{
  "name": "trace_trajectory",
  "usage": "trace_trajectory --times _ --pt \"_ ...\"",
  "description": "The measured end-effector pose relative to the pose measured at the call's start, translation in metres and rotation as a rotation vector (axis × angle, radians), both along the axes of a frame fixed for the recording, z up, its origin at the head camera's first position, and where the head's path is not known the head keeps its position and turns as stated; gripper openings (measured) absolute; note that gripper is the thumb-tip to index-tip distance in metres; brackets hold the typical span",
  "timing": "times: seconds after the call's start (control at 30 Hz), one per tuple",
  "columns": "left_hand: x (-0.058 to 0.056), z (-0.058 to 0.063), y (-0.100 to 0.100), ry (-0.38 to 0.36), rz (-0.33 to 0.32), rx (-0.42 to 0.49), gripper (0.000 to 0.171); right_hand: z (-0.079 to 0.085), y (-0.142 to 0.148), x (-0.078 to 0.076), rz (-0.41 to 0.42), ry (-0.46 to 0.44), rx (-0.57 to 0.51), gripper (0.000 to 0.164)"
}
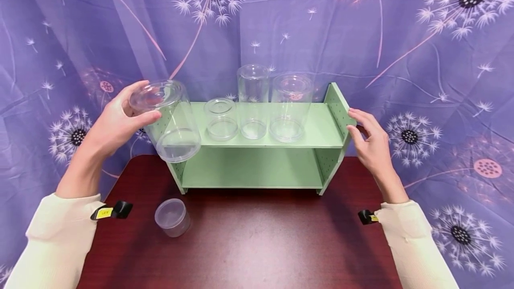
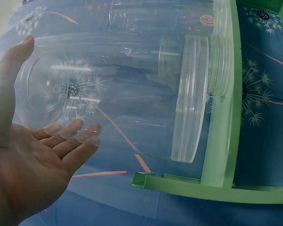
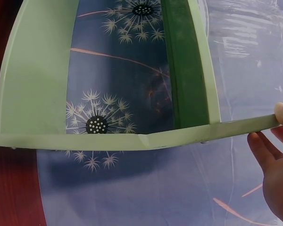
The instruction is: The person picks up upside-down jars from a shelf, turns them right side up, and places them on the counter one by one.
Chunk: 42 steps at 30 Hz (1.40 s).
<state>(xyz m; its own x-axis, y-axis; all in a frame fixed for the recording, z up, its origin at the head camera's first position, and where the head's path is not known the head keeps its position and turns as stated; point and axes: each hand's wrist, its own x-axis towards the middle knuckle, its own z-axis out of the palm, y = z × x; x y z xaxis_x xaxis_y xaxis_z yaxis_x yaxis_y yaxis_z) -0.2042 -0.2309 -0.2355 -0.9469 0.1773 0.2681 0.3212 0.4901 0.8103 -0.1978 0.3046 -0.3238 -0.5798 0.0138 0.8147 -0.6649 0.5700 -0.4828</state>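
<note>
My left hand [image 1: 116, 119] grips a large clear plastic jar [image 1: 176, 124] near its upper end, thumb on one side and fingers on the other. In the left wrist view the jar [image 2: 127, 99] has its wide ringed end toward the green shelf [image 2: 219, 155]. It hangs at the left end of the top board, in front of it in the head view. My right hand [image 1: 371, 142] pinches the upper part of the shelf's right side panel [image 1: 336, 108]; the right wrist view shows fingers on both sides of that panel [image 3: 179, 139].
On the top board stand a short clear jar [image 1: 221, 119], a tall narrow jar [image 1: 253, 101] and a wider jar [image 1: 291, 108]. A small frosted tub [image 1: 172, 217] sits on the dark red table [image 1: 261, 244] in front. A purple dandelion-print cloth [image 1: 289, 26] hangs behind.
</note>
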Motion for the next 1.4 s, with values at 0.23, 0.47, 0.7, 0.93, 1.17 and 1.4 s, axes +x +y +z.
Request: trace_trajectory --times 0.23,0.47,0.7,0.93,1.17,1.4 --pt "0.009 -0.007 -0.006 0.027 -0.007 0.015 0.077 -0.002 0.002 -0.001 0.006 -0.002 -0.006 0.034" --pt "0.017 -0.018 -0.01 0.065 -0.072 0.052 0.076 -0.003 0.004 -0.001 0.008 -0.001 -0.017 0.035" --pt "0.027 -0.028 -0.014 0.081 -0.073 0.04 0.075 -0.004 0.005 -0.002 0.023 -0.005 -0.041 0.036" --pt "0.033 -0.042 -0.009 0.071 -0.214 0.261 0.072 -0.003 0.004 -0.002 0.026 -0.008 -0.043 0.036" --pt "0.041 -0.058 0.001 0.077 -0.324 0.399 0.071 -0.004 0.003 -0.003 0.023 -0.008 -0.038 0.036" --pt "0.044 -0.07 0.006 0.084 -0.34 0.425 0.073 -0.002 0.002 -0.003 0.015 -0.009 -0.033 0.035"
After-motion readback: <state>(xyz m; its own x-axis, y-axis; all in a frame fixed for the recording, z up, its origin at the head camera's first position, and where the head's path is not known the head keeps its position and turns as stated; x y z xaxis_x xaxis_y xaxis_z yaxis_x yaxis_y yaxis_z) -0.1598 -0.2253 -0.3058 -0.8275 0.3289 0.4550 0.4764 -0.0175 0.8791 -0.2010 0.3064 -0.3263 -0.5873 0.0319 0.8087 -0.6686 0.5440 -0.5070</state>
